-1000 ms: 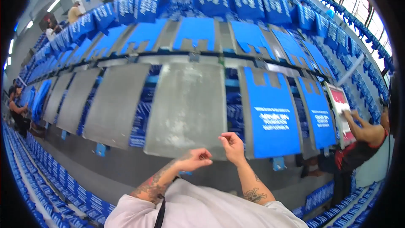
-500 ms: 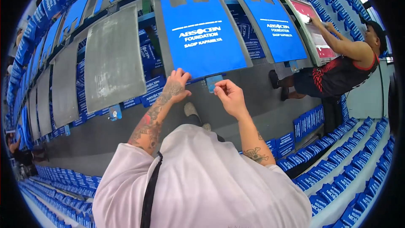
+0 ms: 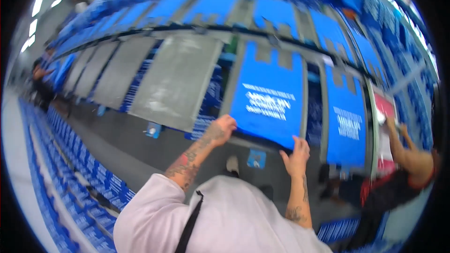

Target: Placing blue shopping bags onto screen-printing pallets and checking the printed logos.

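A flat blue bag [image 3: 267,77] with cut-out handles and white print lies on a grey board [image 3: 228,94] in front of me. My left hand [image 3: 224,128] is closed on the bag's near left corner. At its near right corner my right hand [image 3: 296,155] has its fingers on the edge, with the thumb lower down. The bag's near edge looks slightly raised between my hands. Motion blurs the print.
A bare grey board [image 3: 180,79] stands left of the bag, and another printed blue bag [image 3: 345,112] lies to the right. Beyond it a co-worker [image 3: 398,168] handles a red-and-white framed screen [image 3: 383,107]. Rows of blue bags [image 3: 101,171] fill racks at lower left.
The view has swung, so the boards appear farther right and lower. My right hand has moved from free space to the bag's near right corner; my left hand is at the near left corner.
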Tool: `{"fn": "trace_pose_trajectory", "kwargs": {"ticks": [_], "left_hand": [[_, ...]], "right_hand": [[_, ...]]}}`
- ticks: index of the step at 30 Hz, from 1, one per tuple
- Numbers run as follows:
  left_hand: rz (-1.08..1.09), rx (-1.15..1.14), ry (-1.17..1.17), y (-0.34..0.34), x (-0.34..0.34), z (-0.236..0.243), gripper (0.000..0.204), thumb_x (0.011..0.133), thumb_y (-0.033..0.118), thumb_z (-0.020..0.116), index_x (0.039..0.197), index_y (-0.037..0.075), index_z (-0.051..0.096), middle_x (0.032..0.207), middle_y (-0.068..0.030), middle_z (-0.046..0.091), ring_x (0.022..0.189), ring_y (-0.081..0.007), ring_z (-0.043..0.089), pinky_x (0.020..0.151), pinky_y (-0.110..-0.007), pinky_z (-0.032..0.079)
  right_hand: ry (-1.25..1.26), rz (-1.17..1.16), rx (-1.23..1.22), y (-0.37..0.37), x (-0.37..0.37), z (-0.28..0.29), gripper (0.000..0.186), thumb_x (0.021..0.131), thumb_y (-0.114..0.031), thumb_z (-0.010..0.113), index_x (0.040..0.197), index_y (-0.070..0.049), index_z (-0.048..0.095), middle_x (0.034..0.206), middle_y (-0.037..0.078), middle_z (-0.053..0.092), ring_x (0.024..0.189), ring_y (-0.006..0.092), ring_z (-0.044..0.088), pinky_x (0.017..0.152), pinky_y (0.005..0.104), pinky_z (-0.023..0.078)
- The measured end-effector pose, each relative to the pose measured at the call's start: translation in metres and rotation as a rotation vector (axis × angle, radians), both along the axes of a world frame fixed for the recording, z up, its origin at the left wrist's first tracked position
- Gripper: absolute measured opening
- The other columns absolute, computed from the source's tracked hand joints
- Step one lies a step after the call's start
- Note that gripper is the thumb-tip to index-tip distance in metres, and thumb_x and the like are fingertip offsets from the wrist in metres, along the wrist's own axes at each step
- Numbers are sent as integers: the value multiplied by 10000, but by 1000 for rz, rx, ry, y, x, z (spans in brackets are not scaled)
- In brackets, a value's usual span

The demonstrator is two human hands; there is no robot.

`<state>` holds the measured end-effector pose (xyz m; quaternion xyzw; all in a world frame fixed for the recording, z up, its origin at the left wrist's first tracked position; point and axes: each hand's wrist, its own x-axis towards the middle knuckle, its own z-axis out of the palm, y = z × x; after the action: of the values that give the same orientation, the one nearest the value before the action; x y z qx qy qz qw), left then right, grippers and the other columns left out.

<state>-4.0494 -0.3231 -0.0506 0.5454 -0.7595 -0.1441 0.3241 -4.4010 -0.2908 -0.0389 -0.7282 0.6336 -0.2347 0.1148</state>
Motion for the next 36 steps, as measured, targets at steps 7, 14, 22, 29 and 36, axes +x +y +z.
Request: {"fn": "trace_pose_trajectory", "kwargs": {"ticks": [7, 14, 22, 29, 36], "left_hand": [[192, -73, 226, 15, -31, 45, 37, 929, 11, 619, 941, -5, 651, 840, -133, 702, 763, -253, 717, 679, -347, 563], [324, -121, 301, 38, -61, 82, 27, 902, -5, 631, 883, -2, 613, 847, -162, 691, 802, -349, 707, 690, -399, 559], [444, -201, 371, 97, -96, 110, 55, 904, 53, 674, 905, 4, 648, 834, -121, 700, 781, -234, 725, 664, -343, 574], [670, 48, 993, 120, -112, 19, 248, 860, 101, 808, 1039, 30, 652, 982, -36, 671, 884, -100, 647, 772, -276, 548], [623, 357, 1414, 133, -99, -15, 739, 825, -26, 772, 1475, 52, 429, 1306, -118, 568, 1187, -222, 590, 979, -361, 526]], "right_hand": [[62, 134, -230, -52, -49, 9, 354, 690, 60, 622, 1002, -92, 691, 1025, 105, 659, 1104, 348, 553, 964, 489, 422], [-31, 276, -442, -65, -72, 71, 348, 659, 98, 563, 956, -42, 679, 959, 134, 648, 1040, 372, 560, 931, 478, 444], [-919, 227, -56, -43, -98, 49, 332, 755, 167, 645, 1022, -31, 646, 1217, 121, 606, 1096, 271, 611, 937, 380, 507], [-1645, 432, 843, -31, -107, -20, 380, 1013, -398, 545, 1243, -95, 544, 1325, 156, 586, 1136, 341, 623, 988, 556, 533], [-1297, -114, 784, -42, -95, -55, 534, 901, -8, 701, 1370, -63, 450, 1191, 132, 655, 1040, 253, 651, 913, 448, 556]]}}
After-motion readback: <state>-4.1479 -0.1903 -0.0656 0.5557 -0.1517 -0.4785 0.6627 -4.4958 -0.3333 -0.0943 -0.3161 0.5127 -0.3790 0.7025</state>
